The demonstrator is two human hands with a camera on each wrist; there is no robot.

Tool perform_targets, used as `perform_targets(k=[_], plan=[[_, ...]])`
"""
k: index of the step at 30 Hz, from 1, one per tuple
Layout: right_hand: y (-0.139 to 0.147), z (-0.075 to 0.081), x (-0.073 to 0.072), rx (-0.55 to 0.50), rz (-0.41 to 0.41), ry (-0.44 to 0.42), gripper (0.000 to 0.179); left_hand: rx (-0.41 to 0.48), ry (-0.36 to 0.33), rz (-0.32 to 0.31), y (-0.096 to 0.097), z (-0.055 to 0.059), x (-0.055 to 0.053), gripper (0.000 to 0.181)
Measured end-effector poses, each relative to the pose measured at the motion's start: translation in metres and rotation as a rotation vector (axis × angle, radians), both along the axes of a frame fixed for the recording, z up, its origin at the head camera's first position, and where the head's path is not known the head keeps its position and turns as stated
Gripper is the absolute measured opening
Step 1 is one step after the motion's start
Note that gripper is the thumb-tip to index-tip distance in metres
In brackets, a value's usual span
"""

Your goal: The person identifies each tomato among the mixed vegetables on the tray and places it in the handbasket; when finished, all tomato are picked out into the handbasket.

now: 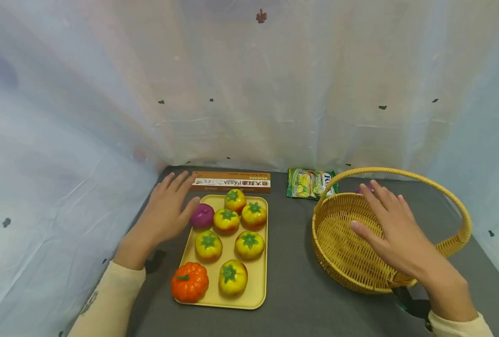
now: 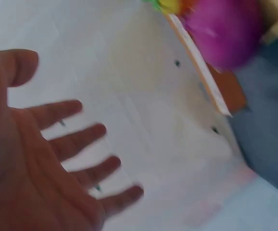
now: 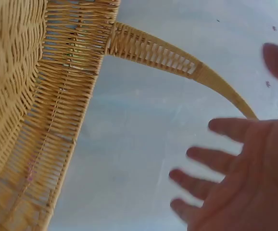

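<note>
My left hand (image 1: 163, 213) hovers at the left edge of a yellow tray (image 1: 256, 283), fingers straight and holding nothing. Nearest its thumb is a round purple vegetable (image 1: 202, 216), which shows blurred in the left wrist view. Several yellow-and-red persimmons (image 1: 249, 245) with green leafy tops lie on the tray, and an orange pumpkin (image 1: 189, 282) sits at its front left corner. Over the wicker basket (image 1: 338, 274) at the right, my right hand (image 1: 394, 234) is held with fingers spread and nothing in it. Inside the basket only bare weave shows.
Behind the tray lies a brown and white pasta box (image 1: 232, 182). A green snack packet (image 1: 310, 183) is by the back wall, left of the basket's tall arched handle (image 1: 401, 173). Something small and purple (image 1: 365, 188) shows behind the basket rim. Pale sheeting encloses the grey table.
</note>
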State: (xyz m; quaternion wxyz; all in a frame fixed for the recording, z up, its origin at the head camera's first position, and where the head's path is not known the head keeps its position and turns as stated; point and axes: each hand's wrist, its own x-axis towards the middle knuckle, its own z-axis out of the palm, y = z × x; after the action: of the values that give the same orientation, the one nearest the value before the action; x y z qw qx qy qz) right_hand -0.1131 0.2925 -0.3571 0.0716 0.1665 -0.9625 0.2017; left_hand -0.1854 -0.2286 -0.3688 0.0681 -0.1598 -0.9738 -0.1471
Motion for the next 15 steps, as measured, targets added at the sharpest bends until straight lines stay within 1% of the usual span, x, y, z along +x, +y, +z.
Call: perform_targets(k=[2,4,7,9,11,13,15], plan=[[0.007,0.003,0.011,-0.077,0.037,-0.005,0.084,0.086,-0.01,-0.044,-0.019,-0.002,0.005,0.066],[0.011,0.005,0.022,-0.137,0.056,-0.017,0.083,0.164,-0.012,-0.075,-0.039,-0.006,0.009,0.063],[0.014,0.005,0.038,-0.201,0.069,-0.024,0.083,0.246,-0.022,-0.079,-0.066,-0.015,0.015,0.061],[0.013,0.0,0.045,-0.256,0.098,-0.018,0.083,0.284,-0.023,-0.069,-0.081,-0.023,0.018,0.06],[0.009,-0.008,0.049,-0.314,0.155,0.0,0.084,0.316,-0.027,-0.063,-0.091,-0.031,0.019,0.059],[0.001,-0.017,0.051,-0.366,0.213,0.005,0.086,0.337,-0.018,-0.071,-0.098,-0.04,0.018,0.058],[-0.01,-0.027,0.051,-0.383,0.271,0.021,0.086,0.353,-0.018,-0.088,-0.102,-0.05,0.014,0.057]])
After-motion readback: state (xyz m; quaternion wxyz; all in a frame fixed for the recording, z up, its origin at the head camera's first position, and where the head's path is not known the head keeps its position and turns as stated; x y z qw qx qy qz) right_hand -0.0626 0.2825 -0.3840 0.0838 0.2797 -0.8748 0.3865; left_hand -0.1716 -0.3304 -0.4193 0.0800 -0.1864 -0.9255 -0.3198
